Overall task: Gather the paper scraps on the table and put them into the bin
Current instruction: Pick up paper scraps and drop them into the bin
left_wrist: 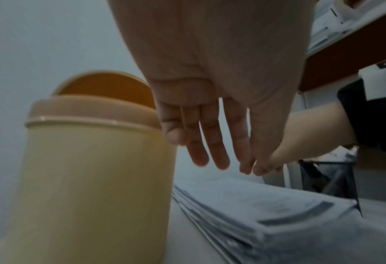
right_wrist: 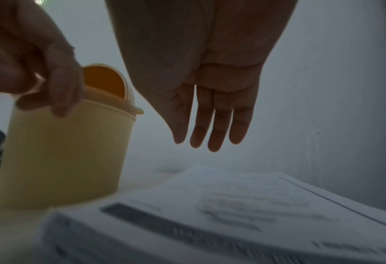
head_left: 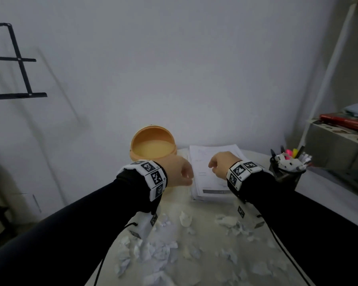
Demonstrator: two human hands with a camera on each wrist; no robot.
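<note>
The left hand hangs with fingers straight and released, holding nothing, just right of the yellow bin. The right hand, likewise relaxed and empty, hovers over the stack of printed sheets to the bin's right. Crumpled paper scraps lie scattered on the near tabletop. A pen holder stands far right.

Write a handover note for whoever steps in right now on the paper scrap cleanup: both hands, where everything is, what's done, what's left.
Left hand: open, empty, beside the bin.
Right hand: open, empty, above the stack of printed sheets.
The bin stands at the table's far edge, lid swung open.
Paper scraps lie scattered across the near part of the table.
Done: nothing visible in the bin.
Left: gather the scraps and drop them in.
</note>
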